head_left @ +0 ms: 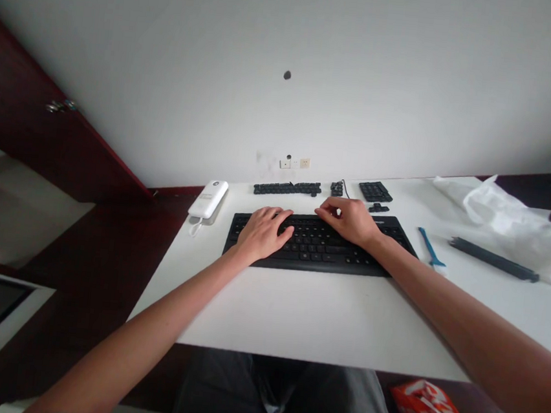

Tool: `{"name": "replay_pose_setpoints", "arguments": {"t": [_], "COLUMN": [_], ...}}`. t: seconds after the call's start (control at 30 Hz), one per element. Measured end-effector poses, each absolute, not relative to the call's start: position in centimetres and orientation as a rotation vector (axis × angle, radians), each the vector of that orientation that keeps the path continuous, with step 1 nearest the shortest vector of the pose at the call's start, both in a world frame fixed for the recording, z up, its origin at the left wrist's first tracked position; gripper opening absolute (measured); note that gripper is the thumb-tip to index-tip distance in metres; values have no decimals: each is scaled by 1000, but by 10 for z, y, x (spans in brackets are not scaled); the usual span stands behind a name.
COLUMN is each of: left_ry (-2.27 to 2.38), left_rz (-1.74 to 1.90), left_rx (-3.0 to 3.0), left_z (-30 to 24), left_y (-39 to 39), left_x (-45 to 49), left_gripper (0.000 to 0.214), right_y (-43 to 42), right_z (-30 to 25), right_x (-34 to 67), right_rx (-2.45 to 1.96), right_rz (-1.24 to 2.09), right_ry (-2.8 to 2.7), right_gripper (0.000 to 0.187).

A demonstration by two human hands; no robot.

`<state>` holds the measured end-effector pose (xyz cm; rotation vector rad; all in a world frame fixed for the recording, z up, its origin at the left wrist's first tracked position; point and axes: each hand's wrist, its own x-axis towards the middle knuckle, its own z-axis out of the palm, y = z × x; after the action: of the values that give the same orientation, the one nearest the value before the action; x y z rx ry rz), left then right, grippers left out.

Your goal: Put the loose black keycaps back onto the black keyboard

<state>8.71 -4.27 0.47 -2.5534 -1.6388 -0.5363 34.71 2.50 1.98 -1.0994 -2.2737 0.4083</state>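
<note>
A black keyboard (316,265) lies flat on the white table in front of me. My left hand (262,232) rests on its left part, palm down, with thumb and fingers apart. Over the upper right part of the keys, my right hand (349,219) has its thumb and index finger pinched together near the back edge. Whatever is between those fingertips is too small to make out. Behind the keyboard sit rows of loose black keycaps (287,189), a small cluster of keycaps (337,189), a number-pad block of keycaps (375,191) and arrow keycaps (378,208).
Right of the keyboard lie a blue brush (430,247), a long dark strip (493,258) and a crumpled white plastic bag (513,213). At the left stands a white power bank (209,199) with a cable loop. The wall with sockets (294,163) borders the table's back.
</note>
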Motion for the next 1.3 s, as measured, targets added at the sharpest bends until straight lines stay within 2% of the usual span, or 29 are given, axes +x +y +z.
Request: {"name": "replay_pose_setpoints", "arguments": {"t": [0.1,0.23,0.37,0.47,0.9,1.13,1.3], "left_ry": [-1671,-1693,-1690,-1691,-1688,-1694,-1691], "left_rz": [-493,-478,-488,-502,-531,-563,-588], "left_rx": [-2564,-2557,-2559,-2557,-2575,-2593,-2595], "left_z": [6,8,7,6,8,7,8], "left_y": [-43,-44,-43,-41,-42,-42,-43], "left_x": [88,89,88,87,85,84,84], "left_gripper": [45,44,44,43,45,45,45], "right_y": [34,49,59,65,67,66,74], "right_z": [12,1,-3,-2,-2,-1,-1], "right_x": [349,350,348,346,344,350,348], "right_rx": [-1051,-1038,-1020,-1087,-1100,-1124,-1142], "right_rz": [324,214,326,394,370,339,535], "right_ry": [-2185,-2211,-2330,-2371,-2426,-2201,-2244], "right_gripper": [36,47,65,70,59,42,28]}}
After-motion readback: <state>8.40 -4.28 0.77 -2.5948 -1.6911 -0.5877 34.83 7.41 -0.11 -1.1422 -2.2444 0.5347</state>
